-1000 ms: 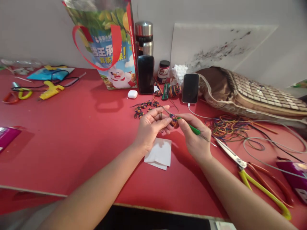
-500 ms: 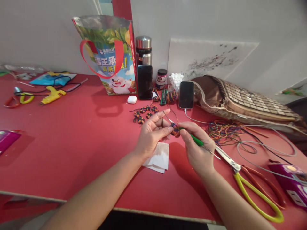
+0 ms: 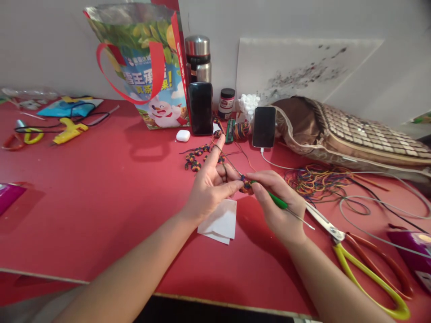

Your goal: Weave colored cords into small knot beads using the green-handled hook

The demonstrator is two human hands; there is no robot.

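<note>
A small multicoloured crochet piece [image 3: 247, 186] is pinched between the thumb and fingers of my left hand [image 3: 210, 190], with yarn running over its raised index finger. My right hand [image 3: 281, 206] grips a crochet hook [image 3: 277, 201] by its green handle, and the hook's front end meets the piece. Its thin metal rear end sticks out past my palm. Several finished-looking yarn rounds [image 3: 192, 165] lie on the table just behind my left hand. Beneath the hands is a folded white paper [image 3: 220, 222]. A multicoloured yarn ball [image 3: 241, 130] rests farther back.
Large scissors [image 3: 336, 233] with red and yellow handles lie right of my right hand, near tangled yarn [image 3: 316, 181]. Behind stand a phone [image 3: 201, 109], a charging phone [image 3: 264, 127], a thermos [image 3: 198, 54] and a gift bag [image 3: 158, 85]. A yellow glue gun [image 3: 70, 130] lies left.
My left index finger has stretched up and away, drawing the yarn into a longer line from the piece. My right hand has shifted slightly. The camera view has moved a little.
</note>
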